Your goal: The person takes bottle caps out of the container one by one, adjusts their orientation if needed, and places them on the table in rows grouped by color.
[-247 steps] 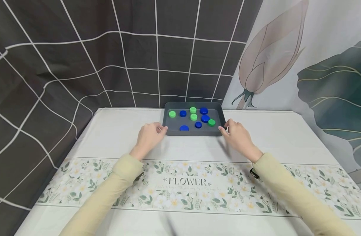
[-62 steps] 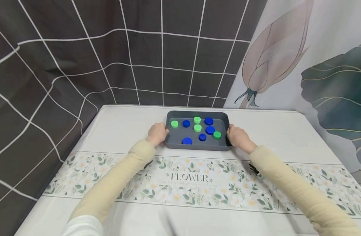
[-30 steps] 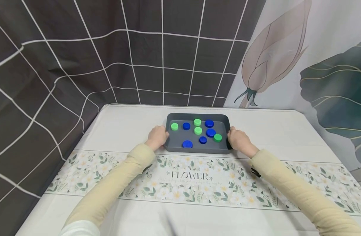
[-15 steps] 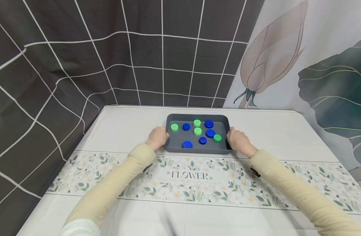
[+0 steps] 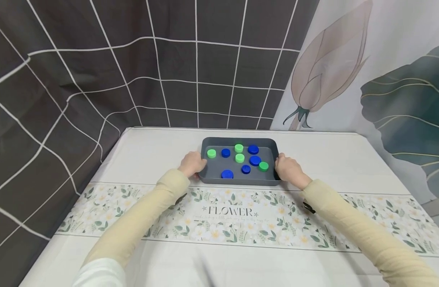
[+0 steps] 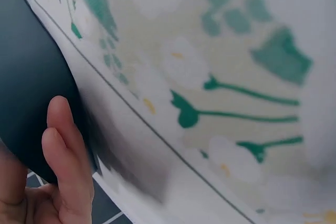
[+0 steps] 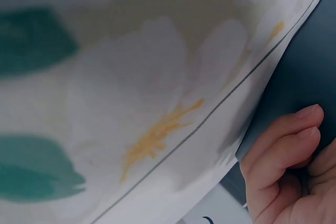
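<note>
A dark grey rectangular tray is held between my two hands, at the back middle in the head view. In it lie several round blue caps and green caps, spread over its floor. My left hand grips the left short side, and my right hand grips the right one. Both wrist views show fingertips curled against the tray's dark underside, which stands over the tablecloth with a shadow below it. In the head view, the fingers under the tray are hidden.
A white tablecloth with a flowered band lettered "FLOWER" covers the table. Behind its back edge hang a black curtain with white grid lines and a pale curtain with a printed flower bud and leaf.
Since the earliest frame, the tray has come from the back edge towards me, and my hands have gone from its near corners to gripping its sides. In the last second it barely shifts.
</note>
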A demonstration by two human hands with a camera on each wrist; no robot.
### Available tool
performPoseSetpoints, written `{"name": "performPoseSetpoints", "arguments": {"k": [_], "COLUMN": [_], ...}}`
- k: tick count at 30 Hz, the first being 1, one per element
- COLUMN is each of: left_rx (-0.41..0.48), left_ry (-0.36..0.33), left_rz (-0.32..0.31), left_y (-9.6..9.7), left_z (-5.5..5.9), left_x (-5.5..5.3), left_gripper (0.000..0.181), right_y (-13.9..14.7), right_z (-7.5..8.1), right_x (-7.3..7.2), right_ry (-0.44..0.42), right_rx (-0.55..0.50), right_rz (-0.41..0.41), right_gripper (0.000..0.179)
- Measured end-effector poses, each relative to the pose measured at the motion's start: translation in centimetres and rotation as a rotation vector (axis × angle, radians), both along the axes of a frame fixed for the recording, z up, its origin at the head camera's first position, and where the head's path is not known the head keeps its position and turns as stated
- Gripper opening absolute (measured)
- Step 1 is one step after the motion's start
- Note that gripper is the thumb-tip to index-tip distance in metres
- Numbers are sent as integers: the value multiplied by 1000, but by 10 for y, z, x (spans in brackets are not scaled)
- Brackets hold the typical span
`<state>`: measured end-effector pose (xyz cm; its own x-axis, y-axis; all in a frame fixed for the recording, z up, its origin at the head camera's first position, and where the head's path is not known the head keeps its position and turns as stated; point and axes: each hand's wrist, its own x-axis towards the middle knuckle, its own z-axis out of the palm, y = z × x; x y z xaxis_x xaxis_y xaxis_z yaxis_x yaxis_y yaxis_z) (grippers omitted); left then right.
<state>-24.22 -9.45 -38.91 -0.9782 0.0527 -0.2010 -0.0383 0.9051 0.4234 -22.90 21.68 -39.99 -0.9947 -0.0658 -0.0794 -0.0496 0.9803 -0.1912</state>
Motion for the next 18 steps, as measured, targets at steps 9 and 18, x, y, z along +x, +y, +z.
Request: {"name": "performPoseSetpoints", "arguments": {"k": [9, 18], "left_rx": [3, 18], "left_ry": [-26, -23], "left_rz": [36, 32], "left_y": [4, 4], "left_z": [1, -1], "left_x": [0, -1], "left_gripper": [30, 28], "right_y": [3, 5], "right_z": [-1, 2], "right_x": [-4, -4], "right_ry": [-23, -30], "right_rx": [-51, -69], "right_rz": [8, 12], "right_gripper": [35, 35]}}
